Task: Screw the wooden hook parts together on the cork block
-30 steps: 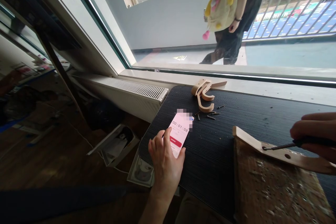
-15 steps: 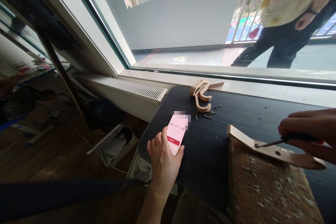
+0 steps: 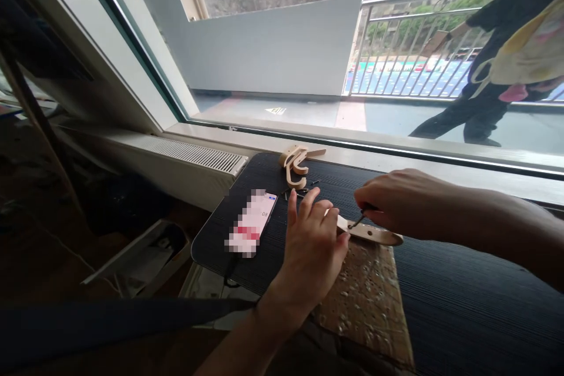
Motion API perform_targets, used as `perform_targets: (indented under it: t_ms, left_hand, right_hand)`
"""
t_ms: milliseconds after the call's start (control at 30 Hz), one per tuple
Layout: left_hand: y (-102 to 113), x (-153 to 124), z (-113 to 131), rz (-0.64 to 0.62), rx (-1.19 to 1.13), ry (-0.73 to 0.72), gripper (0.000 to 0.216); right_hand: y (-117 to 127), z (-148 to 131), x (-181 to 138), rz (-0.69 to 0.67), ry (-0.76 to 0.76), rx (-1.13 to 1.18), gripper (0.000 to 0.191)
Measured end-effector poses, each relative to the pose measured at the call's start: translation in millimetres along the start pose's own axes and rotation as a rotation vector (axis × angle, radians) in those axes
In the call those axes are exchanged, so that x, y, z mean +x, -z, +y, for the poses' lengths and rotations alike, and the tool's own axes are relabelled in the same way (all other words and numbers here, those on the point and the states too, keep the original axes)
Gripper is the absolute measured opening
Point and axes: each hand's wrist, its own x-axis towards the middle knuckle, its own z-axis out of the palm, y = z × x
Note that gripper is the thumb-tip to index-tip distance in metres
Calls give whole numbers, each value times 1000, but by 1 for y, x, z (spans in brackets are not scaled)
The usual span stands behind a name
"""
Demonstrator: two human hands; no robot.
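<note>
My right hand [image 3: 392,202] is closed around a dark-handled screwdriver [image 3: 359,220]. The tool's tip meets a hole or screw near the left end of a pale wooden hook piece [image 3: 381,236]. That piece lies across the far edge of a worn, pitted wooden block [image 3: 363,299] and has a second round hole. My left hand [image 3: 311,241] hovers at the piece's left end, fingers spread, thumb and forefinger on either side of it. Whether they touch it I cannot tell. Left of this hand lies a phone [image 3: 267,211], partly pixelated.
More curved wooden hooks [image 3: 291,164] lie at the back of the black table [image 3: 462,299], with several small screws [image 3: 315,182] beside them. A radiator [image 3: 189,153] and window sill [image 3: 255,138] border the table. Beyond the glass stands a person [image 3: 493,70].
My left hand has left the phone and moved right to the hook piece's end. The right hand keeps the screwdriver at the same hole. The view has swung right, and the person outside has shifted.
</note>
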Motion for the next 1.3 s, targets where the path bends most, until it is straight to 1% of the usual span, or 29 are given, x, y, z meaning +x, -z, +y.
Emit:
perform_targets:
  t_ms: [100,200,267,367,500,700,867,967,1100,1300]
  left_hand:
    - [-17,15,13,-115,22,-97,12]
    - [-35,21,13,-190,43,-136,6]
    - [-42,22,10,-210,41,-108,7]
    - [-44,25,5,-257,13,-75,11]
    - [-41,29,2,-316,-12,-77,14]
    - [-43,32,2,-310,15,-71,10]
    - [-45,32,4,-288,33,-64,10]
    - [-42,32,5,-303,32,-46,15]
    - [-41,32,5,-305,25,-39,15]
    - [-43,32,6,-281,40,-32,16]
  right_hand:
    - [15,-10,-1,-98,-15,-60,15]
    - [20,-15,-1,-103,-24,-46,16]
    - [18,-14,-2,-79,4,-41,16]
    - [14,-11,-4,-30,61,-32,15]
    - [13,-10,-2,1,98,-25,17]
    - [12,-10,1,-1,98,-47,19]
    - [12,-6,-3,-4,100,-4,15]
    - [16,-5,-6,-34,95,9,18]
    - [21,-8,-7,-79,79,-39,15]
    - [14,-5,-6,-42,53,-39,13]
